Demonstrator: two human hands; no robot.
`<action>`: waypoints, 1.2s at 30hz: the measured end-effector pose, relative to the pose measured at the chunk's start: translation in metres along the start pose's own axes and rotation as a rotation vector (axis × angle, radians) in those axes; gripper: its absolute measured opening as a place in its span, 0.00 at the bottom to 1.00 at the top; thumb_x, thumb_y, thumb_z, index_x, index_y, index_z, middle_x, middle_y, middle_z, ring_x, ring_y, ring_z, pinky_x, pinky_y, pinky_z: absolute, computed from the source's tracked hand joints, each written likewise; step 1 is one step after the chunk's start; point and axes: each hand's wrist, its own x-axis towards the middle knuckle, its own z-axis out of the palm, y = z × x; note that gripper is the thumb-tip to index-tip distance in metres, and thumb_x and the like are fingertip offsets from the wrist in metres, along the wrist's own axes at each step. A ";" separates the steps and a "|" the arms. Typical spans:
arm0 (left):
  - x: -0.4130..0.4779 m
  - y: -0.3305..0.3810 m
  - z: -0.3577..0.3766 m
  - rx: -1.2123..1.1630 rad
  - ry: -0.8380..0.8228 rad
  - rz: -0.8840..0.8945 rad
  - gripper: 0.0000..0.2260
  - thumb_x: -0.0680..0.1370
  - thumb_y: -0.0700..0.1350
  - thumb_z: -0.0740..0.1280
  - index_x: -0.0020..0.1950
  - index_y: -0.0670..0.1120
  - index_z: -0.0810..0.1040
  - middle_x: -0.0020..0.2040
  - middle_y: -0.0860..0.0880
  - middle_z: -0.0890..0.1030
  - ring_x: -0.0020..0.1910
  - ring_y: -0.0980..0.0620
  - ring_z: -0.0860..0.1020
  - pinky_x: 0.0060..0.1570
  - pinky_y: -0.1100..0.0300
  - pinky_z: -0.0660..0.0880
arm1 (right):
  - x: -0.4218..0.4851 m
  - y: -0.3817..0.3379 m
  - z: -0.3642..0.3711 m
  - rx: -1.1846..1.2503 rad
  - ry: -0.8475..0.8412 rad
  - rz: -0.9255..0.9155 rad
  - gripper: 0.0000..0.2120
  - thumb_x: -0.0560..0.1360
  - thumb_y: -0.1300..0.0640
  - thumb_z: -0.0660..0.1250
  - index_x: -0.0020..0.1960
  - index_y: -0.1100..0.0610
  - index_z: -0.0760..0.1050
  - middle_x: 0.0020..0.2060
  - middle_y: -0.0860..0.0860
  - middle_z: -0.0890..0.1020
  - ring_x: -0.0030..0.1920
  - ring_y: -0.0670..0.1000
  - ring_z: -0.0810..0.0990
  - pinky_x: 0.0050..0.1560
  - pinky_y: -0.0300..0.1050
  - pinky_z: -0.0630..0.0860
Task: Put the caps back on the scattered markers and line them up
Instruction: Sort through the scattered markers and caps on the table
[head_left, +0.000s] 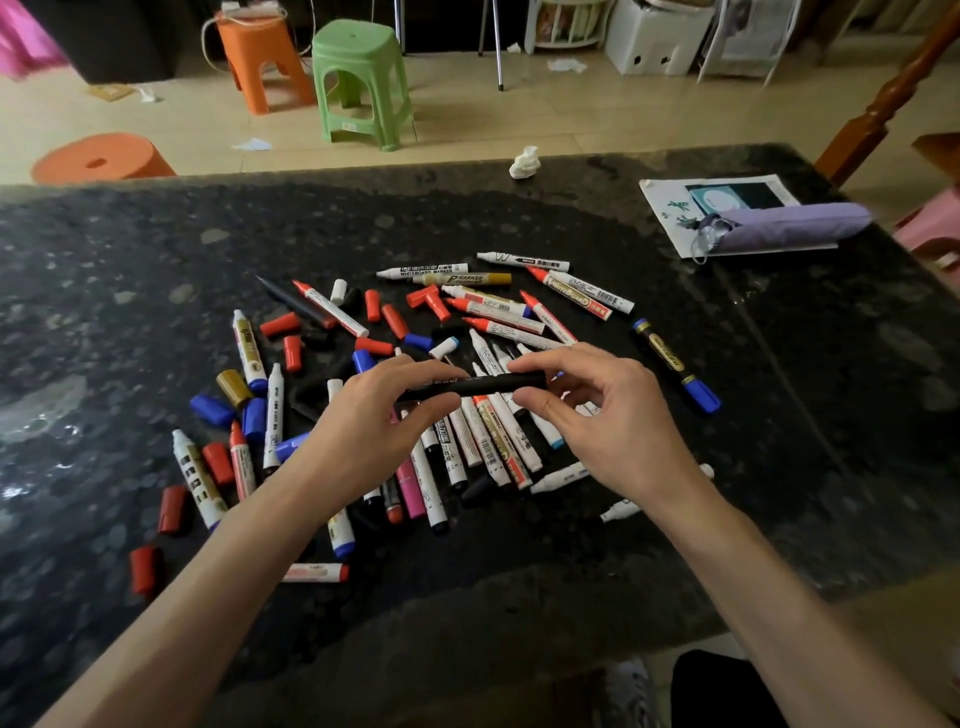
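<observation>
A dark speckled table (130, 249) is strewn across its middle with markers (423, 270) and loose caps (279, 325). Above the near part of the pile, 1 black marker (478, 385) is held level. Its left end is gripped by the left hand (371, 421), and its right end is pinched by the right hand (618, 415).

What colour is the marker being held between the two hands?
Black; the marker shows best in the head view.
</observation>
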 end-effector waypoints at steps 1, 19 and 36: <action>0.000 0.000 0.000 0.009 0.004 0.010 0.12 0.81 0.52 0.68 0.63 0.59 0.81 0.50 0.56 0.82 0.51 0.58 0.79 0.53 0.51 0.77 | 0.000 0.000 0.002 0.014 0.000 -0.001 0.13 0.76 0.54 0.76 0.60 0.45 0.85 0.49 0.40 0.85 0.50 0.43 0.84 0.54 0.46 0.83; -0.007 0.006 0.008 0.062 0.017 0.037 0.10 0.83 0.49 0.66 0.63 0.56 0.82 0.45 0.56 0.82 0.42 0.56 0.79 0.44 0.47 0.78 | -0.016 0.003 0.021 0.150 0.068 0.058 0.12 0.78 0.59 0.74 0.60 0.54 0.85 0.43 0.44 0.87 0.44 0.44 0.88 0.51 0.43 0.85; 0.004 0.014 0.026 0.022 0.059 0.069 0.23 0.78 0.54 0.71 0.73 0.57 0.74 0.68 0.56 0.73 0.69 0.56 0.73 0.68 0.55 0.72 | -0.013 0.056 -0.060 -0.391 0.229 0.205 0.06 0.74 0.50 0.78 0.51 0.47 0.86 0.40 0.44 0.76 0.37 0.42 0.75 0.38 0.29 0.65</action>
